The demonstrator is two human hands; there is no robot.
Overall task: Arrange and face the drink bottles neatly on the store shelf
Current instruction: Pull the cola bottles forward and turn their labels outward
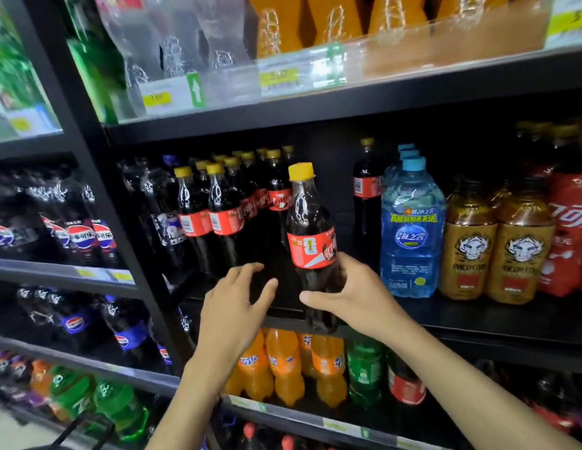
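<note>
One cola bottle (312, 248), yellow cap, red label, dark drink, is mid-frame in front of the middle shelf (478, 316). Its base overlaps the shelf's front lip and the cap tips slightly toward 11 o'clock. Cannot tell if the base rests on anything.

Hands:
- The right hand (358, 297) grasps the bottle's lower body just under the label, thumb across the front, fingers curled round the far side.
- The left hand (237, 306) is at 9 o'clock of the bottle, released, fingers spread and loosely bent, holding nothing. Its thumb tip is near the bottle; contact not clear.

Around the bottle:
- 10 o'clock: a block of matching yellow-capped cola bottles (224, 219) stands in rows running back on the same shelf, labels facing mixed ways.
- 1 o'clock: a lone cola bottle (366, 190) stands further back.
- 3 o'clock: a blue water bottle (411, 235) with a blue cap, more behind it. Just beside it are two brown tiger-label bottles (497, 251), then a red cola label (567, 235) at the frame edge.
- 6 o'clock, lower shelf: orange soda bottles (283, 365), with a green bottle (364, 368) beside them.
- 9 o'clock, next bay: Pepsi bottles (82, 235).
- 12 o'clock, upper shelf: clear bottles (172, 37) and orange bottles (283, 24) behind a clear rail with price tags (278, 77).
</note>
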